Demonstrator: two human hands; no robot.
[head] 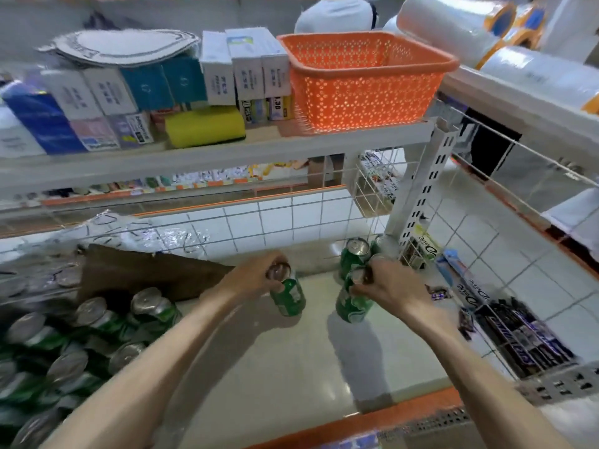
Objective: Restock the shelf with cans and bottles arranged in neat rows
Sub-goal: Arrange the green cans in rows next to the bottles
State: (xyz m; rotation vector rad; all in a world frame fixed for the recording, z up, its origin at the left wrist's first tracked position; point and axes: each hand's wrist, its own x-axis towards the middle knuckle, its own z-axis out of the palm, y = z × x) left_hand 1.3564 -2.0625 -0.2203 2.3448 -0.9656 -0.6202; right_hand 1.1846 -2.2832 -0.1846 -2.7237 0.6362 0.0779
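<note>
Head view, looking down into a lower store shelf (291, 367) with a pale floor.

The left grip (256, 277), a bare hand, curls over the top of a green can (288, 298) and holds it by the rim from above. This can is nearly upright, tilted a little, toward the back of the shelf near the middle.

The right grip (392, 286), also a bare hand, pinches the top rim of a second green can (351, 304) just to the right. It is not clear whether either can's base touches the shelf.

Holding the cans from the top probably keeps their sides free, so each can be set close against its neighbours.

Just behind the right grip, two more green cans (355, 257) stand in the back right corner beside a white upright post (421, 196). They look like the start of a row, and the held cans seem meant to go next to them.

At the left lies a plastic-wrapped pack of green cans (81, 335), which appears to be the supply, close to the left arm.

Past a wire divider (486, 306) on the right lie chocolate bars (518, 335).

The upper shelf (227, 157) carries an orange basket (366, 82), small boxes (246, 66) and a yellow sponge (204, 126).
</note>
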